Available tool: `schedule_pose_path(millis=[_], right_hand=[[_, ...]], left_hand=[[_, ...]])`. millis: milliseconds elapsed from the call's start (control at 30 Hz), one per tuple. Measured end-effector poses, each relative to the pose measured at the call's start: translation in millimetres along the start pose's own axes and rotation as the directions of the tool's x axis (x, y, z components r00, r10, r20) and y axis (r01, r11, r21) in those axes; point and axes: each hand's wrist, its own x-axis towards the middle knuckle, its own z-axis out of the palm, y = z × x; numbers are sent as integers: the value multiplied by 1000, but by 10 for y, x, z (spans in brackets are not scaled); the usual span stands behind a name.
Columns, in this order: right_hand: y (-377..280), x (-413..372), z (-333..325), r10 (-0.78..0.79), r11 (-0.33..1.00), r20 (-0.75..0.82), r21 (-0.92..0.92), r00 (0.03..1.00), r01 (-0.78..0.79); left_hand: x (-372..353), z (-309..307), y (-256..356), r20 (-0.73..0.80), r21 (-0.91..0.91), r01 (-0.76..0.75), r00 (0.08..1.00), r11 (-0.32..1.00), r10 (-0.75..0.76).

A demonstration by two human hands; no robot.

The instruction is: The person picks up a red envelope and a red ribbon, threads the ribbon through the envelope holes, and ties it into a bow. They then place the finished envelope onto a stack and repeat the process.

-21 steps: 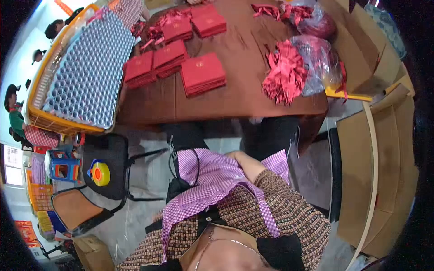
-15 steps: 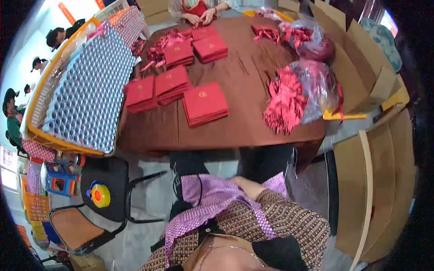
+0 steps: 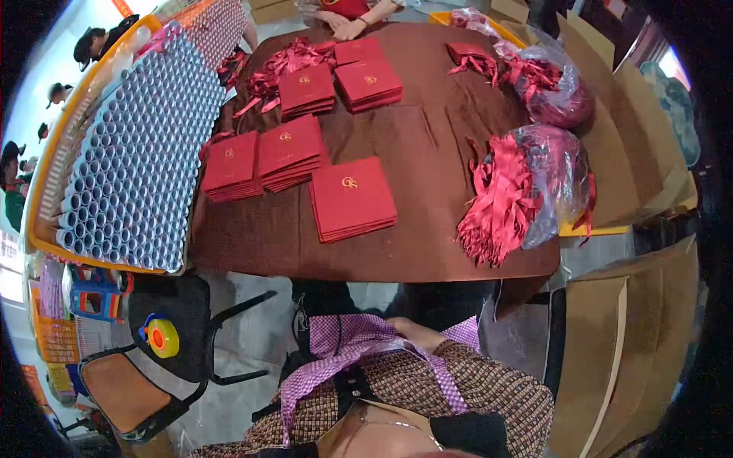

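My right hand (image 3: 406, 328) is in my lap, its fingers hidden in the folds of a purple checkered apron (image 3: 355, 347). Only the wrist and part of the forearm show below the patterned sleeve. My left hand is out of sight. Beyond my lap stands a table with a brown cloth (image 3: 252, 252). Nearest on it lies a stack of red square gift bags or envelopes (image 3: 353, 200) with gold print. More red stacks (image 3: 292, 153) lie behind and to the left. At the right, a bundle of red ribbons (image 3: 500, 202) spills from a clear plastic bag (image 3: 557, 179).
At the left stands an orange-rimmed crate (image 3: 42, 202) packed with pale blue tubes (image 3: 134, 160). A black chair (image 3: 179, 305) holds a yellow tape roll (image 3: 162, 337). Cardboard boxes (image 3: 649, 305) line the right. Across the table sits a person with crossed hands (image 3: 347, 27).
My view has tilted a little, so the table and its stacks sit lower and nearer. The apron folds have shifted slightly. The hands of the person opposite have moved.
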Motion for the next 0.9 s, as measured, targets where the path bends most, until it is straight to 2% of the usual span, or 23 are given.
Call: schedule_pose_path(millis=[67, 133, 267, 300, 333, 367, 400, 433, 467, 533, 567, 633, 667, 700, 733, 767, 867, 900], right_hand=[[132, 75, -5, -14, 1000, 1, 25, 1000, 14], [193, 98, -9, 39, 973, -1, 228, 999, -38], [140, 39, 18, -60, 983, -16, 172, 998, 62], [192, 63, 30, 40, 881, 0, 471, 999, -35], [200, 86, 33, 126, 685, 46, 719, 991, -121], [177, 77, 28, 124, 684, 48, 719, 991, -121], [67, 32, 13, 83, 864, 27, 496, 996, -85], [-39, -13, -5, 36, 972, 17, 232, 999, -39], [-115, -40, -8, 36, 972, 16, 232, 999, -39], [-290, -66, -5, 43, 998, -37, -54, 998, -45], [-447, -124, -4, 41, 997, -36, -57, 999, -43], [-720, -206, 6, 1, 994, -27, 105, 1000, 2], [-290, 106, 2, -5, 994, -28, 104, 1000, 7], [366, 193, -39, -46, 982, -96, -187, 994, 27], [948, 354, 19, -105, 886, -149, -464, 983, 24], [1484, 501, 26, -18, 776, -130, -627, 991, -68], [2014, 708, 96, -53, 745, -129, -665, 990, -47], [1187, 520, 7, 199, 632, -12, -763, 980, -138]], left_hand=[[-122, -48, -1, -22, -34, 34, 999, 999, -35], [-222, -70, 8, -38, -69, 62, 997, 996, -65], [-456, -132, 35, -64, -135, 116, 990, 984, -126], [-511, -148, 46, -73, -153, 128, 987, 980, -140], [-549, -167, 63, -84, -172, 136, 985, 976, -152], [-587, -192, 78, -95, -190, 144, 982, 971, -164], [-622, -215, 99, -105, -208, 150, 979, 967, -174], [-643, -232, 119, -114, -227, 155, 976, 962, -184], [-670, -242, 137, -122, -246, 160, 973, 956, -194], [-721, -254, 185, -140, -286, 168, 967, 943, -214], [-744, -256, 208, -151, -307, 171, 963, 936, -225], [-766, -306, 260, -177, -342, 172, 954, 924, -243], [-762, -323, 292, -188, -360, 172, 950, 917, -251], [-776, -328, 348, -196, -379, 171, 945, 909, -260], [-784, -322, 403, -206, -399, 171, 941, 901, -270], [-795, -318, 456, -215, -419, 172, 935, 892, -282], [-742, -366, 639, -242, -464, 169, 920, 869, -308], [-712, -371, 706, -250, -480, 167, 915, 861, -317]])
